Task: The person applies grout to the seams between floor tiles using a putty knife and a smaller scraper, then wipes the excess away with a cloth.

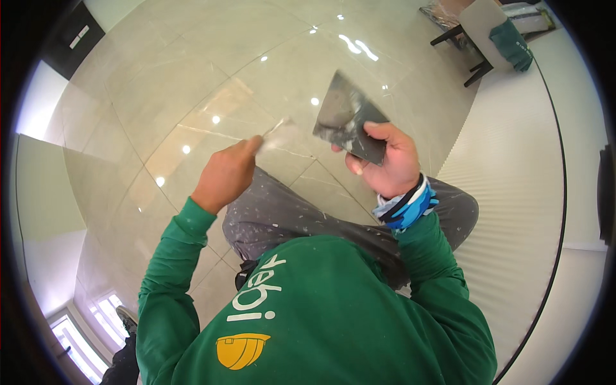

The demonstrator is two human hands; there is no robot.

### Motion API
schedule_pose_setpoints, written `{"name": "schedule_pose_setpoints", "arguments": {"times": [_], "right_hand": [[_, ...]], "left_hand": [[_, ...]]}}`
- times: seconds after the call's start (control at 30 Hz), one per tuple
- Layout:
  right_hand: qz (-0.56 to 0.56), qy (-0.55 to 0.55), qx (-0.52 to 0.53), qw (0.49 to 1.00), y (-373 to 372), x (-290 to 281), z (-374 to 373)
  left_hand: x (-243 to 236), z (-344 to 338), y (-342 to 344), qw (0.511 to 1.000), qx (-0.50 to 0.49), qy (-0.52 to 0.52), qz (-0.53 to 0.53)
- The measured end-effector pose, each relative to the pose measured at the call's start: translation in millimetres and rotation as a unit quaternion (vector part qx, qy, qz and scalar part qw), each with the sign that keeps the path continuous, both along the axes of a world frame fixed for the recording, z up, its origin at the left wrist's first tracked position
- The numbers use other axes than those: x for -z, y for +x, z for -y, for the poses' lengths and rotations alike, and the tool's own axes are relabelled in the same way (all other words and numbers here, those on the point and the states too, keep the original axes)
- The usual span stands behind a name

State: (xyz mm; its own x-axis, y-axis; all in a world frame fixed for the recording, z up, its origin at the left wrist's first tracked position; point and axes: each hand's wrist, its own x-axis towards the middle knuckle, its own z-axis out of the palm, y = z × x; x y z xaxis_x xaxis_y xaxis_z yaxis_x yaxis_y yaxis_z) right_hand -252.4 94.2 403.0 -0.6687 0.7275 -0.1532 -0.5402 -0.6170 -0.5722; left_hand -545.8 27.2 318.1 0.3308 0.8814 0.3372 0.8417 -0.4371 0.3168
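My left hand [228, 170] is closed around the end of a pale, thin-bladed scraper [278, 136]; motion smears its blade, and its handle is hidden in my fist. Across from it, my right hand [396, 157] grips a dark, flat rectangular plate [346, 109] with whitish smears on its face. The thumb lies on top of the plate and the fingers are underneath. A gap separates the scraper from the plate. Both are held above the floor, in front of my knees.
I sit on a glossy tiled floor [192, 90] in speckled grey trousers [276, 205]. A white ribbed panel [507, 186] runs along my right. At the far right stands a chair [475, 38] with a green cloth [511, 45]. Another person's dark-clad leg [125, 359] shows lower left.
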Motion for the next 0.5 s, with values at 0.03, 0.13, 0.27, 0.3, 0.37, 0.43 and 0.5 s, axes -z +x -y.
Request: {"name": "schedule_pose_setpoints", "arguments": {"times": [0.03,0.13,0.27,0.3,0.37,0.43,0.5], "right_hand": [[0.055,0.092,0.028,0.994,-0.3,-1.5,-2.3],[0.135,0.225,0.053,0.964,4.3,9.9,-1.9],[0.324,0.442,0.046,0.835,-8.3,22.7,7.3],[0.342,0.574,0.031,0.743,-17.9,22.2,1.5],[0.375,0.668,0.006,0.643,-33.4,21.3,-3.7],[0.433,0.686,-0.043,0.583,-39.0,35.1,-25.1],[0.53,0.698,-0.104,0.47,-33.7,52.6,-50.4]], "left_hand": [[6.2,5.9,-6.1,0.974,-0.03,-0.155,0.16],[11.5,26.3,-10.4,0.754,-0.019,-0.423,0.503],[-3.3,31.0,8.8,0.508,0.048,-0.517,0.687],[-2.0,25.5,9.3,0.491,0.083,-0.521,0.693],[-4.7,15.9,4.4,0.487,0.116,-0.516,0.695],[-6.9,11.9,-13.2,0.501,0.109,-0.506,0.693],[-2.4,-1.7,-28.0,0.516,0.115,-0.494,0.69]]}}
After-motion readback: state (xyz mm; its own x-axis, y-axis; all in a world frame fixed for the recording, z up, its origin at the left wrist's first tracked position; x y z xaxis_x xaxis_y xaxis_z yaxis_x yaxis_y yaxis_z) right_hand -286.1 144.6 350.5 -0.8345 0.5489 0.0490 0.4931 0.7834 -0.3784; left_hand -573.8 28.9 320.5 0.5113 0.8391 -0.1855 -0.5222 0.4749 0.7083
